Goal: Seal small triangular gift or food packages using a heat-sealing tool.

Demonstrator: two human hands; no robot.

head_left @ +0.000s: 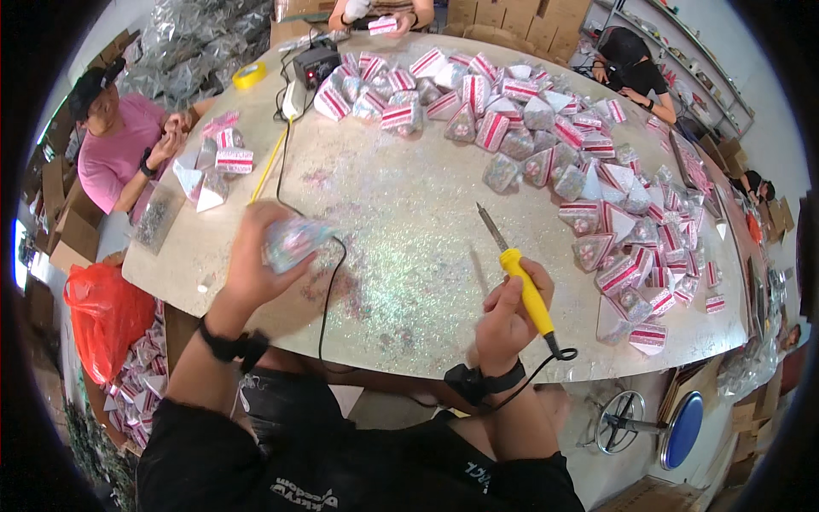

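One big pale table (341, 162), glitter scattered over its middle. Heap of clear packets (492, 131) with pink-striped white tops curves along the far and right sides. Person in pink shirt (128, 162) sits at left. Red plastic bag (111, 316) off the left edge, blue-seated stool (681, 430) off the right. Left hand (247, 260) partly curled, thumb and fingers around a packet, over the table's near-left part. Right hand (505, 328) closed around the yellow handle of a soldering iron (531, 294), metal tip pointing up-left, apart from the held packet (294, 243). Yellow tape roll (249, 75) at far left.
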